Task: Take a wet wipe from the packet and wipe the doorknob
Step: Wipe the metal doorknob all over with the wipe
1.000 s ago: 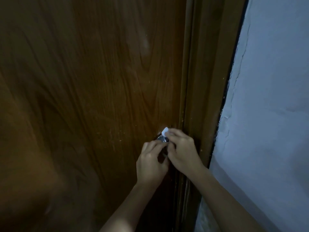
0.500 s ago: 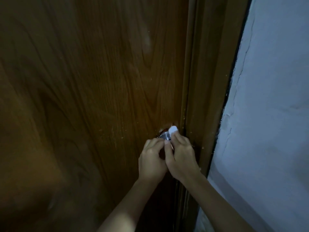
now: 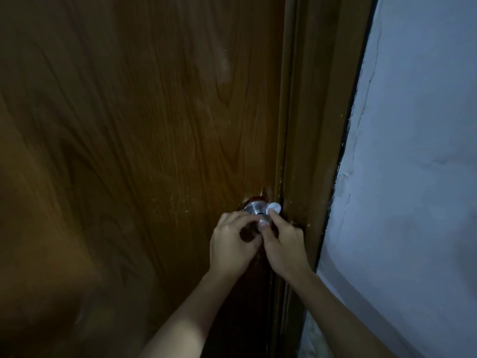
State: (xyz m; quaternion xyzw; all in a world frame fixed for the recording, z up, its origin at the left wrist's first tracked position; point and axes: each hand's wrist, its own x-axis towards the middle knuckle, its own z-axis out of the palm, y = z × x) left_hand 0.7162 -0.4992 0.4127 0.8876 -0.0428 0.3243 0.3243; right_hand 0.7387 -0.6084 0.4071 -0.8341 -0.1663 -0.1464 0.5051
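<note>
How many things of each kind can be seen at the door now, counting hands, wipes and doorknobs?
Hands: 2, the left hand and the right hand, both at the knob
Wet wipes: 1, the white wet wipe held by the right hand
Doorknobs: 1, the metal doorknob
Doors: 1, the wooden door
Total: 5

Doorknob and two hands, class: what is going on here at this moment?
A person is wiping a metal doorknob on a wooden door. The right hand pinches a small white wet wipe against the knob's right side, by the door frame. The left hand curls around the knob from below. No packet is in view.
</note>
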